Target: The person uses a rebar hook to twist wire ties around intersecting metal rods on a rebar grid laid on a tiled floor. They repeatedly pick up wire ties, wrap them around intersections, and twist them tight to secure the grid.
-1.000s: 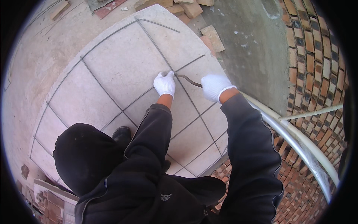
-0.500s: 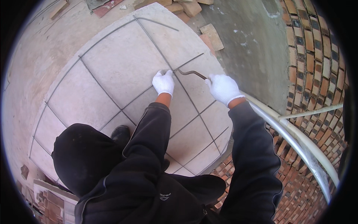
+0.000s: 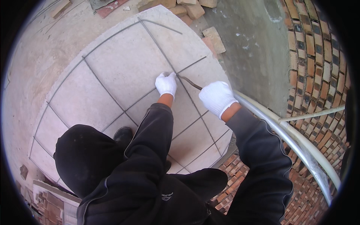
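My right hand (image 3: 217, 98), in a white knit glove, is closed around the handle of a tying hook (image 3: 191, 83). The bent metal shaft points up and left, its tip at a crossing of thin steel bars. Just left of that crossing is my left hand (image 3: 165, 85), gloved alike, with fingers pinched at the bars. Whatever the pinch holds is hidden or too small to make out. The bars form a wide rebar grid (image 3: 104, 87) over a pale slab (image 3: 116, 56).
Loose bricks (image 3: 214, 39) lie beyond the slab's far edge. To the right runs a brick wall (image 3: 318, 67), with a silver pipe (image 3: 288, 137) and a cream pipe (image 3: 313, 148) alongside. My dark shoe (image 3: 123, 135) rests on the slab among the bars.
My right hand has moved down and slightly left, and the hook has turned so its bend looks different. My left hand keeps its place at the crossing. The whole view has shifted slightly.
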A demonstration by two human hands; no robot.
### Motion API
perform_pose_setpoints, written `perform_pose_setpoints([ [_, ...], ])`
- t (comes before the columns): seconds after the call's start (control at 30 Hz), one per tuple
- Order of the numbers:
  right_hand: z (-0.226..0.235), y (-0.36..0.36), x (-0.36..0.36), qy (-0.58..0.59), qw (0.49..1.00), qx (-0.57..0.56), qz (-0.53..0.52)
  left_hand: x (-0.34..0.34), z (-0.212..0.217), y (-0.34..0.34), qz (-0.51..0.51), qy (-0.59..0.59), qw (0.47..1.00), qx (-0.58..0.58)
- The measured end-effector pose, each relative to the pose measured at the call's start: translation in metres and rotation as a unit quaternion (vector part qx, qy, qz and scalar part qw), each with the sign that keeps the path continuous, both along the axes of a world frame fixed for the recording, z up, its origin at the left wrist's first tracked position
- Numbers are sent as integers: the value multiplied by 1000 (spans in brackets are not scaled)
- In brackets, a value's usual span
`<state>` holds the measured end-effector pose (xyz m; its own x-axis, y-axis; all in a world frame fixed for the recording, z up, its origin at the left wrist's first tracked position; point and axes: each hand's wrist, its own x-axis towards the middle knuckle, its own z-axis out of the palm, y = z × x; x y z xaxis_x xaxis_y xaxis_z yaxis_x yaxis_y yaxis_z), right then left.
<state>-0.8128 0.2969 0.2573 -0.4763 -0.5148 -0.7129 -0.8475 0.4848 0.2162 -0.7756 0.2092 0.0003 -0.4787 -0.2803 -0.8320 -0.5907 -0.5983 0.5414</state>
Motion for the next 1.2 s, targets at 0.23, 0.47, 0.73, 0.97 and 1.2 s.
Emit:
perform_pose_setpoints([
  [0.23, 7, -12, -15, -41, 998, -10, 46, -1, 6, -6, -17, -9, 1000, 15],
  [0.47, 2, 43, -31, -32, 990, -133, 22, 0, 4, -2, -11, -4, 1000, 6],
  [0.73, -19, 84, 5, 46, 971, -192, -136, 1, 5, -2, 5, 11, 1000, 1],
  [0.97, -38, 93, 29, 105, 907, -249, -323, 0, 8, -4, -16, 11, 1000, -3],
  [1.2, -44, 94, 32, 25, 785, -290, -547, 2, -4, 3, 13, 13, 1000, -24],
])
